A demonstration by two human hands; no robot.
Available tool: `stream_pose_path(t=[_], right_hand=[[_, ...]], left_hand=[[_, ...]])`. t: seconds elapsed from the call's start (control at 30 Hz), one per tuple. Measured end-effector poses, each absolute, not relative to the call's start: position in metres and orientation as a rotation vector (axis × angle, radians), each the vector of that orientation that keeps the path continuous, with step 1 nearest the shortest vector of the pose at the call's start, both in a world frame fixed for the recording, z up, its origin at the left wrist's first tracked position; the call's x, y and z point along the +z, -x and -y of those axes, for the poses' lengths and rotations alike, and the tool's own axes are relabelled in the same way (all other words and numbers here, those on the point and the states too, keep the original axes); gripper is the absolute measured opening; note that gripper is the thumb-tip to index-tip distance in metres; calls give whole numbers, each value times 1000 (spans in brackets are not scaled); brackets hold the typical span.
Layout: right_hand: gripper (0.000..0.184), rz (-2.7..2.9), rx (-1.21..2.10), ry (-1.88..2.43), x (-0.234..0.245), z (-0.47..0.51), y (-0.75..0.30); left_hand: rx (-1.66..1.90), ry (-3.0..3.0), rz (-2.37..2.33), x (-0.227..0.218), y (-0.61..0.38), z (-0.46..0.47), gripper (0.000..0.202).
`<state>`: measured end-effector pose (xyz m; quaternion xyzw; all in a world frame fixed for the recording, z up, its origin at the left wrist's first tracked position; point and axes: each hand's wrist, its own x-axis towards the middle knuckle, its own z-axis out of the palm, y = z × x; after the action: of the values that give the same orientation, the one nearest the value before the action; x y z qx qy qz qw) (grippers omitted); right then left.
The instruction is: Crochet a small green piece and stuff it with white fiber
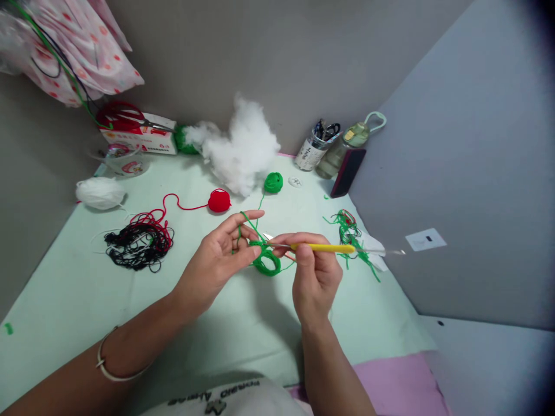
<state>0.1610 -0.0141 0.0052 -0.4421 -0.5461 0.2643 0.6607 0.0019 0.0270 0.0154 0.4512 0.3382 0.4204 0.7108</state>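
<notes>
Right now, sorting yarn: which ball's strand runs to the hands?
The green yarn ball beside the stuffing; the red ball trails its strand toward the tangle.

Yarn, stuffing and clutter on a pale green mat (87, 300)

A red yarn ball (219, 200) trails its strand toward a black-and-red yarn tangle (139, 240), and a white yarn skein (100, 192) lies near the left edge. White stuffing (243, 147) is heaped at the back, beside a box (143, 138) with red-handled scissors (119, 115) on top, under a spotted plastic bag (73, 52). At the right corner a tin (311, 151), a bottle (342, 149) and a phone (348, 172) stand together, with green-and-red yarn scraps (349, 231) in front of them.
</notes>
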Motion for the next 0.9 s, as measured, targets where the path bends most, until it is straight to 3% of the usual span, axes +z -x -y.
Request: stream_pose_path(t=[0.23,0.43,0.53,0.67,0.77,0.9], right_hand=[[36,1740,-224,1079,-9,18,-157],[22,1242,468,978,4,12,-161],[18,1223,625,938,8,9,-160],[22,1336,489,1037,2,11,-157],[34,1525,187,1077,-5,15,-156],[38,1557,66,1055,-4,17,-158]], left_hand=[[870,-754,-708,20,-9,-22,61],[812,-640,-663,25,-1,-31,47],[813,-731,-652,25,-2,-29,47],[914,-823,-718,20,-7,-23,49],[952,-789,-731,19,-10,-21,52],[786,-567,-638,22,-9,-25,33]])
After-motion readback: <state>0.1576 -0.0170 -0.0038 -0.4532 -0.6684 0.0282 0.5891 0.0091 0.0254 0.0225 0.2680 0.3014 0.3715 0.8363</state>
